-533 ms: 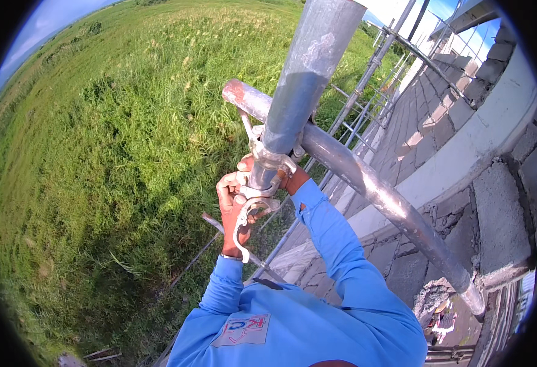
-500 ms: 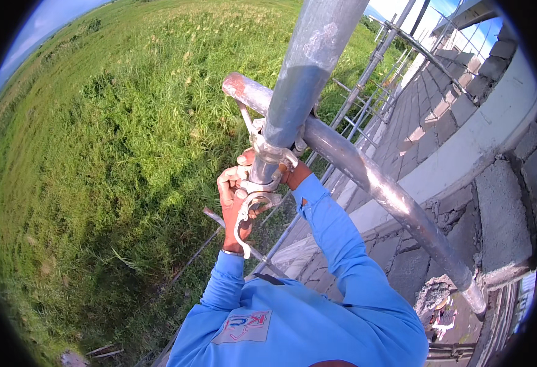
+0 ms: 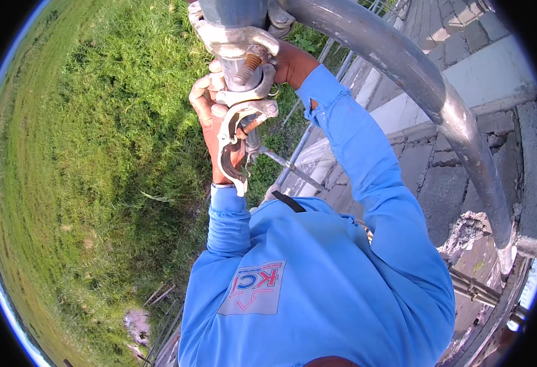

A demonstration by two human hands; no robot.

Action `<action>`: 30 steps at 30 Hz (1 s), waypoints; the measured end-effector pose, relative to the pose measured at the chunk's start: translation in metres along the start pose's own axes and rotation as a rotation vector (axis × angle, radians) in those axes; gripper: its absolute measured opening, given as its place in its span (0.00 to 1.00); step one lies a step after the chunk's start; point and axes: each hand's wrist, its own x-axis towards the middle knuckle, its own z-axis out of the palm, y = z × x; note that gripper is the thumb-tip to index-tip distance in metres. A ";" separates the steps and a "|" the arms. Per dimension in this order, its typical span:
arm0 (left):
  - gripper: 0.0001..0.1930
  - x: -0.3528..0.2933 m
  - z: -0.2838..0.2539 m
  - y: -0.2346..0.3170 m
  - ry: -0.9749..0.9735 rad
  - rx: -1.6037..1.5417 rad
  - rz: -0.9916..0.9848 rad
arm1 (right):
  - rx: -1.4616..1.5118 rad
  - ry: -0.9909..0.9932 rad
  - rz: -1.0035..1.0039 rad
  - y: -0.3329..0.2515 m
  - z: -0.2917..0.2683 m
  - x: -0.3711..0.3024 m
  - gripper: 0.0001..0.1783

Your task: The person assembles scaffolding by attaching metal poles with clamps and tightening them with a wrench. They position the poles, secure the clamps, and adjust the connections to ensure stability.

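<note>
At the far left, a green field (image 3: pixel 66 153) of grass and low growth fills the scene; near its lower edge lie a pale patch of ground (image 3: pixel 137 324) and a few thin poles (image 3: pixel 159 295).

To the right, the left hand (image 3: pixel 210 122) is raised, with a light band (image 3: pixel 222 185) at the wrist. Its fingers are curled and clamped on the left side of the lower clamp (image 3: pixel 242 96). This metal clamp sits against the lower part of the upright pipe (image 3: pixel 235 12); its hinged half (image 3: pixel 224 140) hangs below, swung away from the pipe, beside a rust-coloured bolt (image 3: pixel 253 124). Just above, the upper clamp (image 3: pixel 235 41) encircles the same pipe, with a second threaded bolt (image 3: pixel 247 69) beneath it.

In the near middle is a blue shirt (image 3: pixel 317 287) with a printed patch (image 3: pixel 253 289) and a dark strap (image 3: pixel 288 202) at the collar side.

The right hand (image 3: pixel 296 64) reaches behind the upright pipe; its fingers are hidden, so their state cannot be determined. The sleeve is torn near that cuff.

Further right, a grey crossing pipe (image 3: pixel 415 73) runs down toward the near right, in front of a cracked block wall (image 3: pixel 442 189) with a pale band (image 3: pixel 470 79).
</note>
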 end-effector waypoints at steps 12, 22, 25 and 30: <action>0.42 -0.007 -0.010 -0.019 0.034 0.315 0.075 | -0.371 0.139 -0.131 0.008 -0.001 0.005 0.12; 0.31 0.006 0.001 -0.009 0.089 0.344 0.061 | -0.003 0.240 -0.092 0.002 -0.001 0.004 0.07; 0.35 0.007 0.004 -0.009 0.058 0.242 0.107 | 0.027 0.399 -0.051 0.008 -0.033 0.011 0.09; 0.32 0.000 0.000 -0.006 0.000 0.105 0.041 | -0.130 0.310 -0.015 0.033 -0.040 -0.003 0.16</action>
